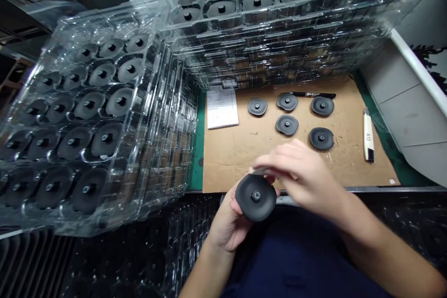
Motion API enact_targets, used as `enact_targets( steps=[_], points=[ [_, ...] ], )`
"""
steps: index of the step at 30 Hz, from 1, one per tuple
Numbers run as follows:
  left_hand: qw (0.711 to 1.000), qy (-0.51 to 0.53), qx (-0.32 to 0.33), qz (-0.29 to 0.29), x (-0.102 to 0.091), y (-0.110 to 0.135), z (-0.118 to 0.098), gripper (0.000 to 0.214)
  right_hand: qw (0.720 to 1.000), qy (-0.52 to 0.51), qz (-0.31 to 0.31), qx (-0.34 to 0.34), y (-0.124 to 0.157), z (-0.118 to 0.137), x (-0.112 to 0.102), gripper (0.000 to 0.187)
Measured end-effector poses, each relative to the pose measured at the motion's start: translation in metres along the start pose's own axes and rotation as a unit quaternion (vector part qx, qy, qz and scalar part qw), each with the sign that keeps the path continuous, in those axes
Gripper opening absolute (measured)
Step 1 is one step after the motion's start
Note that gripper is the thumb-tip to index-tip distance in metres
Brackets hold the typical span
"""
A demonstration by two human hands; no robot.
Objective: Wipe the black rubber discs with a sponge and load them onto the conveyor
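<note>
My left hand (232,223) is closed on a black disc (256,209) with a round stub at its centre, held near the front edge of the bench. My right hand (296,172) reaches over the far rim of this disc, its fingers bent together. A thin pale edge shows at its fingertips against the rim, but what it belongs to is hidden. Beyond my hands, several similar discs lie stub up on a cardboard sheet (223,163), among them one black disc (321,138) just past my right hand.
Stacked clear plastic trays full of black discs rise at the left (153,116) and at the back (279,32). On the cardboard are a printed paper pad (222,108), a black pen (314,95) and a white-handled cutter (368,137). A grey-white panel (415,98) borders the right.
</note>
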State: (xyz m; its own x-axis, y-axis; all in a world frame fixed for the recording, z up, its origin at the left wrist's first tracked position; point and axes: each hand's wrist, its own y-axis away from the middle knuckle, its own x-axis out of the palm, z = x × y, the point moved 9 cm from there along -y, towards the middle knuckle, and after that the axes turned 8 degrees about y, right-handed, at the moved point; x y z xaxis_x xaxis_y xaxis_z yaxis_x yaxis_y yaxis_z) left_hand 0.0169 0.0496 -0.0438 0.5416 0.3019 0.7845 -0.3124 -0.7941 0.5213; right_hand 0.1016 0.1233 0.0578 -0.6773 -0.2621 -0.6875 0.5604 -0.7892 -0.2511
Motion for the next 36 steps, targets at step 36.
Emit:
enact_targets(
  steps=[36],
  points=[
    [0.993, -0.023, 0.110, -0.035, 0.010, 0.002, -0.026, 0.063, 0.997, -0.037, -0.009, -0.064, 0.027, 0.032, 0.014, 0.028]
  ],
)
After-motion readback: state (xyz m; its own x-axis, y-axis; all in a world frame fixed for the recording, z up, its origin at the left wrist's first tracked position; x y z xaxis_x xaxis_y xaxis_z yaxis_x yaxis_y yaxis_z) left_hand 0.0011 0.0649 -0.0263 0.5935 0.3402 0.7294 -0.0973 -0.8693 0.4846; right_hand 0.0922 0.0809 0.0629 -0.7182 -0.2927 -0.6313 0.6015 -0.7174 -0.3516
